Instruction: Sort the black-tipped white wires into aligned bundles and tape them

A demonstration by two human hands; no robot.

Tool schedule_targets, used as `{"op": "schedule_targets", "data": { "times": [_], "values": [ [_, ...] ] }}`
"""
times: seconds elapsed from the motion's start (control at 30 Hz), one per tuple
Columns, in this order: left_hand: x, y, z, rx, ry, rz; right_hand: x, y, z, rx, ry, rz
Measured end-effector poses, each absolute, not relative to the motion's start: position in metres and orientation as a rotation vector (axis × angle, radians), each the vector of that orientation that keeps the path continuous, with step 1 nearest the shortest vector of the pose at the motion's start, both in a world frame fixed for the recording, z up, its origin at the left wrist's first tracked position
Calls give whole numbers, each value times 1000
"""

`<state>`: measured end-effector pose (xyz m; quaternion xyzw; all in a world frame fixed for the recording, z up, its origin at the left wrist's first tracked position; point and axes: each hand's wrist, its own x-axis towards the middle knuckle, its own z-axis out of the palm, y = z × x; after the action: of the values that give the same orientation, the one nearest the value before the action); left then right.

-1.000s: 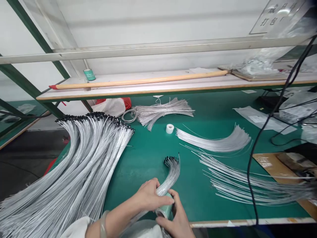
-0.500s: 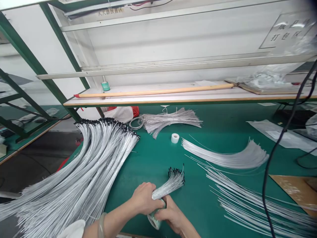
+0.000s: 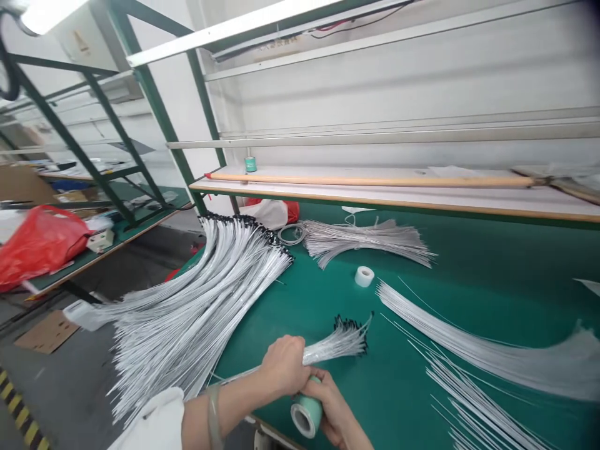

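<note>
My left hand is wrapped round a bundle of thin white wires whose black tips point to the right. Just below it, my right hand grips a green-tinted roll of tape with its open core facing me. Both hands touch near the roll's upper end, beneath the bundle. A large pile of similar black-tipped wires lies to the left. On the green table a small white roll stands beyond my hands. Loose white wires spread out at the right.
A tied wire bundle lies under the shelf, beside a coiled cable. The shelf holds a long wooden pole and a small green can. A red bag rests on another bench at the far left.
The view has turned to the left, bringing the red bag and floor into sight. The tape roll has turned so its open end faces me more, and my hands stay on the bundle and roll.
</note>
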<state>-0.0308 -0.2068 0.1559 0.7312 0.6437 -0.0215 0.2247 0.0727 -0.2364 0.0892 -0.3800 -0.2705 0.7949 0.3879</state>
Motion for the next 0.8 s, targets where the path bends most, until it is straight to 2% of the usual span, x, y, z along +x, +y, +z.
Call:
{"op": "schedule_targets", "data": {
  "times": [0.2, 0.4, 0.5, 0.63, 0.7, 0.8],
  "values": [
    [-31, -219, 142, 2029, 1891, -27, 72, -238, 81, -1136, -814, 1881],
    [-36, -218, 118, 2034, 1979, -120, 73, -260, 107, -1406, -1340, 1346],
    [-46, -213, 109, 1984, 2071, -149, 80, -288, 140, -1214, -1613, 1186],
    [-68, -210, 110, 1925, 2159, -170, 98, -293, 165, -1027, -1682, 954],
    [-79, -213, 117, 1907, 2184, -138, 112, -268, 153, -1183, -1751, 799],
    [-93, -228, 135, 1860, 2173, 58, 134, -211, 107, -1532, -1791, 599]
  ]
}}
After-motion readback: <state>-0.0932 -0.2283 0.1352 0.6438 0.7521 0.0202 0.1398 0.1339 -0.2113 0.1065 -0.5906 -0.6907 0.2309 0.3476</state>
